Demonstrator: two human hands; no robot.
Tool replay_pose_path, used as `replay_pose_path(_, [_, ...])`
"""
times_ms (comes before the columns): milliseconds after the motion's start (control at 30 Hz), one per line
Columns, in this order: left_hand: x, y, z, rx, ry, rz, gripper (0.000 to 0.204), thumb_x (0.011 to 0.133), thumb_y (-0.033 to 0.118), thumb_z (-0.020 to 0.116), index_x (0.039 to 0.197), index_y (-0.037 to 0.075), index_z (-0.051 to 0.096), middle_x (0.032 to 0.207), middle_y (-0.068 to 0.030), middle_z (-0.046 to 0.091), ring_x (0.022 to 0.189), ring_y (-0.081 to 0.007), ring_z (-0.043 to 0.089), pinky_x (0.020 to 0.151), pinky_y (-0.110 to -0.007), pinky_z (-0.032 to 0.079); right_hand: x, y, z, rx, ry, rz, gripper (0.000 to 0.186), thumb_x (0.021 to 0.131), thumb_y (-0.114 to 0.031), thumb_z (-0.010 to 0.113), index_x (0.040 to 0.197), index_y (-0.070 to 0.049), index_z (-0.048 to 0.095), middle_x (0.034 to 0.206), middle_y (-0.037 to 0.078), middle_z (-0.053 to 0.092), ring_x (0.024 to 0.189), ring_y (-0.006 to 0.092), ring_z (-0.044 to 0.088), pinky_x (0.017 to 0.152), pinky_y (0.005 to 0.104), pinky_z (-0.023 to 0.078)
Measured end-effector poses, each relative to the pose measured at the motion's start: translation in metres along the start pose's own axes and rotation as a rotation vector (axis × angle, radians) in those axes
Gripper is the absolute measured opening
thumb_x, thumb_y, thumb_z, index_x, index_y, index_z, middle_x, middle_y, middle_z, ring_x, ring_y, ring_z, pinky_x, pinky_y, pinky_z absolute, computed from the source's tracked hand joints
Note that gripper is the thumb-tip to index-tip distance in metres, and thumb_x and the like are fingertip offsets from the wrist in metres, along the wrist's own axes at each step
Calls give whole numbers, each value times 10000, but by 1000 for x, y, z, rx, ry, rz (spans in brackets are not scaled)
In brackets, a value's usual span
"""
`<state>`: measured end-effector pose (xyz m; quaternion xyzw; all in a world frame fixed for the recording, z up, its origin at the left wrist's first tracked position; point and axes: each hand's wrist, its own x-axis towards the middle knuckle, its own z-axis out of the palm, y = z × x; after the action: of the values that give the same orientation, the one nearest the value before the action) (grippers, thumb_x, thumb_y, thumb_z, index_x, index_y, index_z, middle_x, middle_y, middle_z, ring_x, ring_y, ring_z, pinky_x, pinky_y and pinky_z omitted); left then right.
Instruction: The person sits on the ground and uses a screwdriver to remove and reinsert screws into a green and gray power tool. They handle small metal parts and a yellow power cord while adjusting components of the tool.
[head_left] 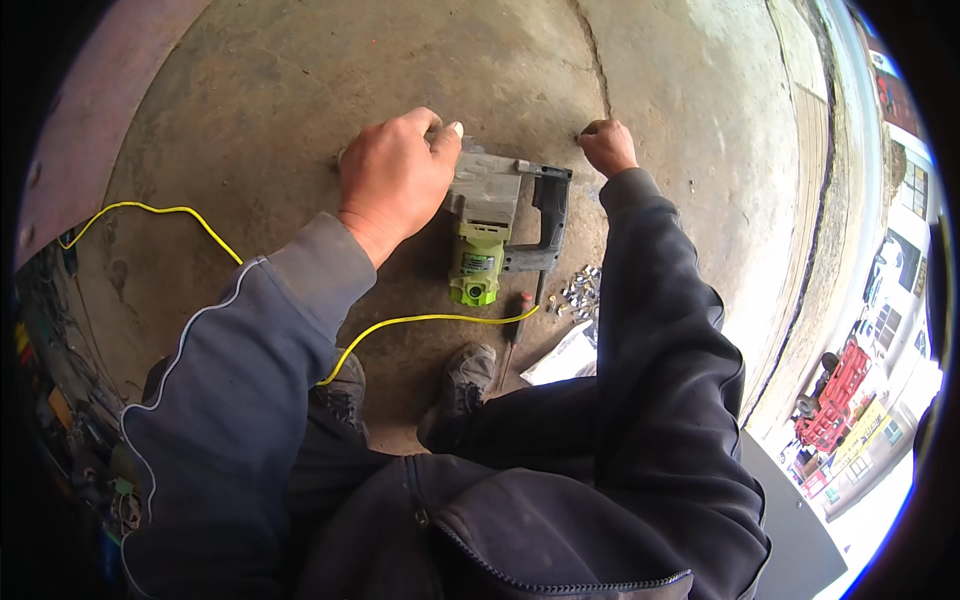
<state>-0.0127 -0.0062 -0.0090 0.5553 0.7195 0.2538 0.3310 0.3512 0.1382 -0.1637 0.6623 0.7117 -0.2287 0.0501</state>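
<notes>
A rotary hammer (487, 188) with a grey body, a bright green motor end and a black rear handle lies on the concrete floor before me. My left hand (398, 172) is closed over its front end, with the thumb along the grey housing. That hand hides the nose of the tool. To the right of the handle, my right hand (608, 148) is closed just above the floor, fingertips pinched together. A small dark bit shows at those fingertips, too small to name. A yellow power cord (430, 320) runs from near the handle across to the left.
Small metal parts (580, 290) lie in a pile right of the tool, beside a white sheet or bag (562, 358). A screwdriver with a red and black handle (520, 315) lies near my shoes (468, 385). A crack (592, 50) runs through the floor.
</notes>
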Motion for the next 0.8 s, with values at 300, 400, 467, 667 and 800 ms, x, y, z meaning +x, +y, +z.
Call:
replay_pose_path(300, [-5, 1, -3, 5, 22, 6, 355, 1034, 369, 714, 1082, 29, 805, 851, -178, 779, 801, -375, 761, 748, -470, 587, -5, 0, -3, -19, 10, -15, 284, 865, -194, 666, 1009, -49, 863, 1036, 277, 790, 1028, 448, 778, 943, 494, 613])
replay_pose_path(400, [-6, -1, -3, 27, 30, 4, 360, 1033, 375, 716, 1090, 30, 804, 844, -174, 778, 805, -375, 761, 752, -471, 587, 2, -14, -3, -31, 64, 17, 278, 870, -215, 675, 982, -37, 855, 1032, 285, 785, 1028, 448, 777, 938, 494, 613])
replay_pose_path(467, [-4, -1, 1, 34, 46, 14, 366, 1032, 378, 716, 1095, 29, 803, 839, -173, 777, 807, -376, 761, 754, -472, 587, 0, -7, -3, -12, 74, 20, 269, 868, -224, 680, 962, -41, 852, 1009, 278, 786, 1002, 452, 780, 927, 500, 616])
replay_pose_path(667, [-7, 0, -7, 29, 33, -14, 373, 1033, 391, 710, 1099, 37, 804, 839, -179, 778, 819, -390, 761, 757, -477, 589, -25, -13, 8, -39, 143, -7, 258, 888, -250, 686, 953, -62, 849, 1025, 253, 791, 973, 449, 773, 910, 510, 616])
replay_pose_path(800, [-9, 4, -9, 29, -9, -28, 431, 1033, 418, 675, 1126, 13, 791, 922, -241, 789, 918, -464, 767, 832, -545, 605, -29, -10, 16, -108, 287, -111, 230, 911, -257, 693, 926, -69, 826, 1036, 203, 769, 964, 440, 754, 885, 536, 604])
